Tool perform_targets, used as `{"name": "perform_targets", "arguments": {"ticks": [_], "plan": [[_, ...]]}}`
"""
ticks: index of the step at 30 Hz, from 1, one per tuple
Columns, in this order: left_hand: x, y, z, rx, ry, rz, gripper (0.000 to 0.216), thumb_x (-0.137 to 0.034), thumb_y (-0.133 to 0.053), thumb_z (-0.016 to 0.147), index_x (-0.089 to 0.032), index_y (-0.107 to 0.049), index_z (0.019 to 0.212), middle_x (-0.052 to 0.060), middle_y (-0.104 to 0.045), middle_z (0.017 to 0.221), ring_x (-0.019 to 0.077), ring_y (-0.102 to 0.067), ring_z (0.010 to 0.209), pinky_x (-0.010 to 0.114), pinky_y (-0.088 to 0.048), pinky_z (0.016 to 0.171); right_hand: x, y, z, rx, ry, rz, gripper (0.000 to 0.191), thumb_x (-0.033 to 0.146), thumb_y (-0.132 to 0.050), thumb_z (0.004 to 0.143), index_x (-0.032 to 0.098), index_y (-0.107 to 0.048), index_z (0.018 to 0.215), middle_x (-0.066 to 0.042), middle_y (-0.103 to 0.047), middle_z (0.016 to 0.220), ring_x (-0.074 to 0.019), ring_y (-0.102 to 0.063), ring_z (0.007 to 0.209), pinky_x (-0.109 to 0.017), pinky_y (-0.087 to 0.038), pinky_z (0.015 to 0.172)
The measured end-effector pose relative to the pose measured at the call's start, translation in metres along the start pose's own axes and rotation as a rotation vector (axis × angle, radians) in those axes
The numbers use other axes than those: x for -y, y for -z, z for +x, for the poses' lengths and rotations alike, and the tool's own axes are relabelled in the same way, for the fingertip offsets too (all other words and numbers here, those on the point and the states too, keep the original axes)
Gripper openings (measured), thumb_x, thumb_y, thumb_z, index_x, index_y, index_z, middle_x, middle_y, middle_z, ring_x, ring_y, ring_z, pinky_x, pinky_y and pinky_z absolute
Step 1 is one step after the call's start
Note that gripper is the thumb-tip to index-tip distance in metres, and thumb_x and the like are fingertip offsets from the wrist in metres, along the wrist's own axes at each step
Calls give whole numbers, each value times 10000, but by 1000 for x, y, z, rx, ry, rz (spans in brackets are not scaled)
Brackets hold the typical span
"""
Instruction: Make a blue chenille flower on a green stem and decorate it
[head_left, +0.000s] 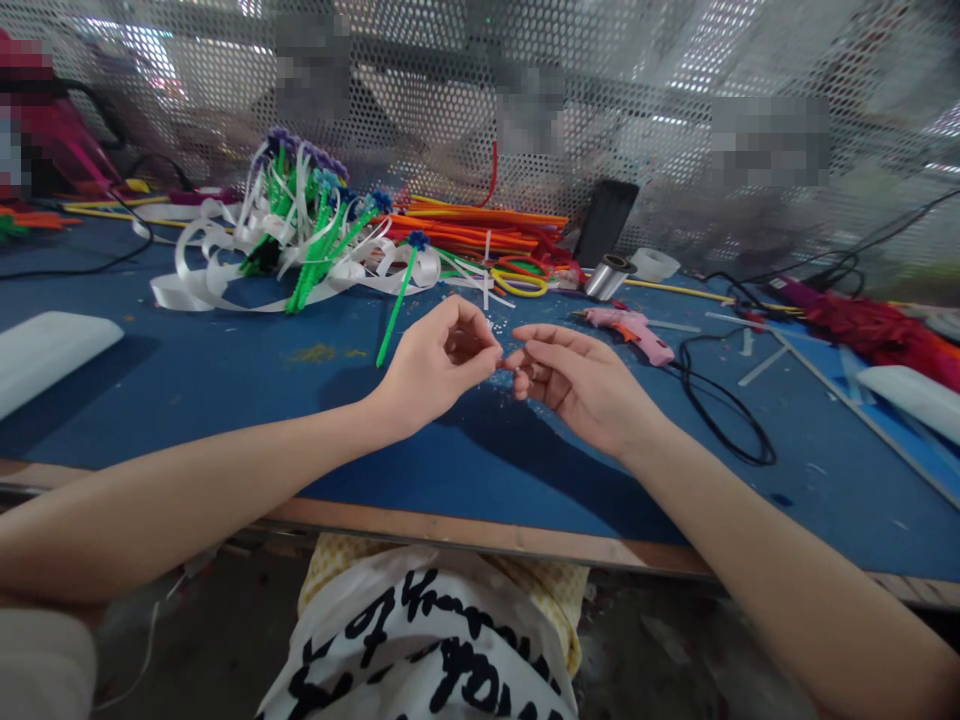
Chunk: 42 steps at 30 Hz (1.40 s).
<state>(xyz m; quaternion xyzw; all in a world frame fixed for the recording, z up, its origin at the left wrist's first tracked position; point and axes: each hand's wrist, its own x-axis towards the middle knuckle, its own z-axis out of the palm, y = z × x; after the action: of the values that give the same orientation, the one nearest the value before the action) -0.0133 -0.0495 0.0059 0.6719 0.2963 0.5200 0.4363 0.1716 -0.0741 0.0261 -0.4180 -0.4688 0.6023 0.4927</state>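
Observation:
My left hand point(439, 360) hovers over the blue table point(225, 400) with its fingers curled in and thumb against fingertip in a pinch. My right hand point(577, 380) faces it, fingertips almost touching the left ones, also pinched. Whatever sits between the fingertips is too small to name. A green stem with a blue tip point(397, 290) lies just beyond my left hand. A pink glue gun point(630, 330) rests beyond my right hand, its black cord point(720, 400) looping across the table.
A heap of white ribbon and green-stemmed flowers point(300, 240) lies at the back left. Orange and red sticks point(480, 230) are piled behind, with a metal spool point(607, 275), a tape roll point(654, 263) and a dark phone point(606, 220). White foam blocks point(45, 350) sit at both sides.

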Motion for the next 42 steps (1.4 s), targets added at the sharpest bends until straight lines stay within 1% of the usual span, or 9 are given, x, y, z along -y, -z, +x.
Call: {"name": "perform_targets", "arguments": {"ticks": [2,5,8,13,16,21,29,37,42], "plan": [[0,0,0,2,-4,-7,186,-179,-698,813,-193,-521,866,-8,-662,835,100,-659,740,223,-526,686,-1,1,1,-20,4,-23,235,254,-826,727,187,-708,918,-9,-744,788,-109,-646,582,-281,-591,627],[1,0,0,7,10,17,176,-190,-699,814,-192,-530,864,-4,-661,834,106,-655,736,224,-512,660,-4,2,1,12,27,-74,284,259,-863,695,182,-750,943,-21,-752,837,-110,-654,624,-276,-573,645],[2,0,1,2,31,29,165,-183,-692,817,-189,-531,853,-4,-659,819,107,-654,724,218,-499,635,-7,3,-1,48,76,-162,273,293,-863,712,181,-792,951,-27,-749,819,-110,-639,633,-276,-546,642],[3,0,2,-4,36,6,154,-152,-687,813,-182,-539,845,-15,-645,798,94,-657,705,202,-513,635,-8,6,-2,44,143,-259,234,350,-850,739,187,-815,903,-30,-744,751,-115,-619,610,-282,-530,625],[3,0,2,12,61,-14,155,-159,-701,808,-177,-553,847,-13,-644,795,99,-663,704,209,-528,643,-9,6,-1,19,157,-321,250,366,-842,747,178,-812,910,-33,-745,731,-123,-630,607,-287,-540,629],[6,0,2,40,99,-32,198,-211,-754,785,-173,-579,870,-4,-657,803,105,-658,677,222,-547,616,-8,5,1,-10,135,-409,269,410,-833,737,158,-777,815,-28,-722,712,-117,-612,564,-271,-527,574],[9,2,5,-4,96,-29,234,-272,-779,792,-175,-639,953,18,-699,830,133,-680,731,206,-544,568,-9,6,1,36,125,-473,304,463,-773,790,168,-710,821,-13,-678,729,-117,-607,599,-263,-517,599],[8,3,9,3,35,-99,144,-215,-690,868,-180,-577,949,-6,-654,814,123,-697,776,190,-540,592,-10,5,-1,98,134,-526,250,412,-732,837,165,-697,849,-20,-694,758,-117,-628,598,-262,-524,604],[6,1,9,17,22,-109,84,-157,-626,904,-180,-555,942,-22,-616,835,115,-725,819,202,-551,695,-8,3,-3,124,137,-574,244,417,-726,844,175,-702,857,-11,-704,748,-117,-631,596,-260,-529,615]]}}
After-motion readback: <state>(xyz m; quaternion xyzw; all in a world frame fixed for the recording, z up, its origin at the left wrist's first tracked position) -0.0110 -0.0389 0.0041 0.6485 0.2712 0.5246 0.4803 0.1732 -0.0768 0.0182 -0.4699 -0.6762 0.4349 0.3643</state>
